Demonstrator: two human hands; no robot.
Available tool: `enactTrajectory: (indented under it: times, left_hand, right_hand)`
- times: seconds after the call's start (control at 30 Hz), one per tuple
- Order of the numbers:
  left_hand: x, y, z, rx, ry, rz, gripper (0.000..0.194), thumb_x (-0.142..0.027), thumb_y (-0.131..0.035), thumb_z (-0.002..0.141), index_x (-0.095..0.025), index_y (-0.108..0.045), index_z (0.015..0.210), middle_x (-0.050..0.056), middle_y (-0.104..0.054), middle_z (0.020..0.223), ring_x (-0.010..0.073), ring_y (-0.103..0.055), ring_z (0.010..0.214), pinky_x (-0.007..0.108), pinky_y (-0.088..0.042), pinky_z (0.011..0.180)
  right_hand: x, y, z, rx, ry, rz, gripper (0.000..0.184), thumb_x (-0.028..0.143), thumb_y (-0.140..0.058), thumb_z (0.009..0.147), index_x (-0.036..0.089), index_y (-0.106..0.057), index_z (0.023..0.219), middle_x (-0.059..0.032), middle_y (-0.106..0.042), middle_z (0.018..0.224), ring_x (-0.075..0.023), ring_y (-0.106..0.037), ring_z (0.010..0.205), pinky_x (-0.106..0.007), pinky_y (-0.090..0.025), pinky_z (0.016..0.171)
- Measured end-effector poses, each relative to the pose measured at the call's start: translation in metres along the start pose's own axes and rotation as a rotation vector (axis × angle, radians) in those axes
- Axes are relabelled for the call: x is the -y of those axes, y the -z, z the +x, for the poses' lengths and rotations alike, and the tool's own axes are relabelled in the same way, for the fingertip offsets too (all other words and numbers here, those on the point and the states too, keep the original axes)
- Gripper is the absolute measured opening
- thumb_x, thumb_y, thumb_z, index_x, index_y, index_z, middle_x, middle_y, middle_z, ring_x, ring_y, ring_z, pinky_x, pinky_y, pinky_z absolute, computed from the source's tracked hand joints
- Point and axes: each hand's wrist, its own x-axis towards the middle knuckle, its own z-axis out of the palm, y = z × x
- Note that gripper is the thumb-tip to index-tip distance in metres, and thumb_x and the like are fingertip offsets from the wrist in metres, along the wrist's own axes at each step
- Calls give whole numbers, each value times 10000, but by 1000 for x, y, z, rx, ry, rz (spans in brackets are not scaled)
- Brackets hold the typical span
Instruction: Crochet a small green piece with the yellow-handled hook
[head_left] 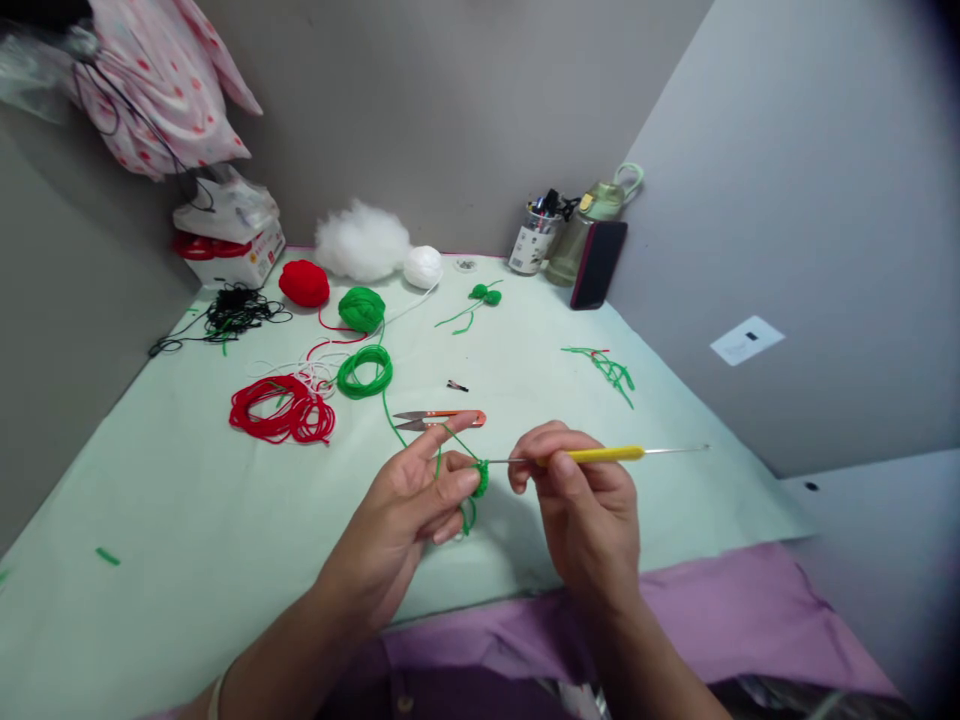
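Observation:
Between the thumb and fingers of my left hand (420,495) is a small green crochet piece (481,480). Green yarn runs over that hand's raised index finger, and a loop of it hangs below the piece. My right hand (585,500) is closed around the yellow handle of a crochet hook (604,455). One metal end of the hook meets the top of the green piece; the other end points out to the right. Just beyond my left fingertips lie orange-handled thread snips (472,419). The working yarn leads back toward a green yarn ball (361,310).
A red yarn ball (304,284), white yarn ball (423,267) and fluffy stuffing (363,242) sit at the back. Red yarn coils (279,408) and a green coil (365,372) lie left. A phone (598,265) leans against a bottle (574,245) beside a pen cup (529,243).

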Motion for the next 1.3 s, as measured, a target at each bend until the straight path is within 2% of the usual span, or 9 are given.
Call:
enactTrajectory:
  times: [0.13, 0.23, 0.33, 0.4, 0.47, 0.73, 1.0, 1.17, 1.3]
  left_hand:
    - [-1, 4, 2, 52, 26, -62, 528, -254, -901, 859, -129, -736, 1345, -85, -499, 721, 23, -142, 519, 169, -296, 486]
    - [3, 2, 2, 7, -30, -3, 444, -278, -942, 808, -157, -798, 1210, -58, -546, 751, 28, -255, 530, 172, -312, 498]
    - [11, -2, 1, -74, -138, 119, 394, -300, -959, 778, -208, -817, 1134, -22, -640, 801, 61, -397, 574, 198, -354, 541]
    - [14, -4, 0, -129, -180, 179, 373, -303, -940, 794, -230, -819, 1139, -14, -665, 818, 76, -426, 578, 223, -383, 568]
    - [15, -6, -2, -171, -196, 209, 383, -290, -919, 803, -245, -818, 1170, -8, -672, 859, 84, -447, 579, 238, -396, 572]
    - [11, -7, -4, -212, -248, 251, 350, -238, -880, 826, -295, -839, 1169, -21, -658, 864, 84, -470, 590, 234, -372, 561]
    - [9, -4, -5, -212, -249, 283, 341, -253, -892, 814, -281, -857, 1152, -19, -633, 811, 102, -457, 609, 243, -378, 566]
    - [9, -3, -6, -236, -261, 304, 344, -241, -875, 825, -274, -845, 1166, -16, -639, 834, 95, -481, 602, 233, -403, 560]
    - [9, -4, -4, -244, -292, 368, 349, -211, -862, 815, -276, -842, 1157, -39, -604, 811, 78, -424, 574, 210, -415, 548]
  right_hand:
    - [3, 1, 3, -18, -98, 89, 172, 343, -765, 983, 222, -827, 877, -26, -708, 777, -134, -624, 627, -263, -537, 579]
    - [2, 1, 2, 5, -159, 133, 190, 358, -751, 995, 227, -816, 875, -17, -704, 773, -124, -602, 599, -257, -515, 563]
    - [-2, -1, -2, 64, -66, 47, 155, 342, -728, 1019, 256, -837, 950, -38, -760, 863, -157, -668, 710, -287, -551, 630]
    - [-4, -3, -4, 93, 32, -67, 142, 310, -717, 1031, 275, -852, 1004, -55, -799, 937, -191, -716, 852, -313, -580, 710]
    - [-5, -3, -7, 90, 78, -131, 153, 289, -705, 1040, 288, -858, 1028, -57, -817, 962, -202, -730, 902, -327, -593, 743]
    - [-5, -1, -6, 89, 44, -103, 140, 306, -719, 1032, 275, -855, 1021, -49, -818, 932, -171, -715, 774, -316, -603, 691]
    - [-3, 1, -4, 65, -93, 40, 200, 368, -674, 1061, 228, -793, 982, -47, -842, 904, -155, -746, 703, -296, -634, 681]
    - [2, 3, -12, 88, 56, -162, 204, 243, -573, 1109, 249, -775, 1088, -39, -820, 997, -149, -756, 788, -305, -639, 758]
    - [3, 5, -14, 191, 276, -366, 234, 164, -532, 1103, 245, -733, 1189, -61, -807, 1037, -186, -762, 899, -347, -641, 796]
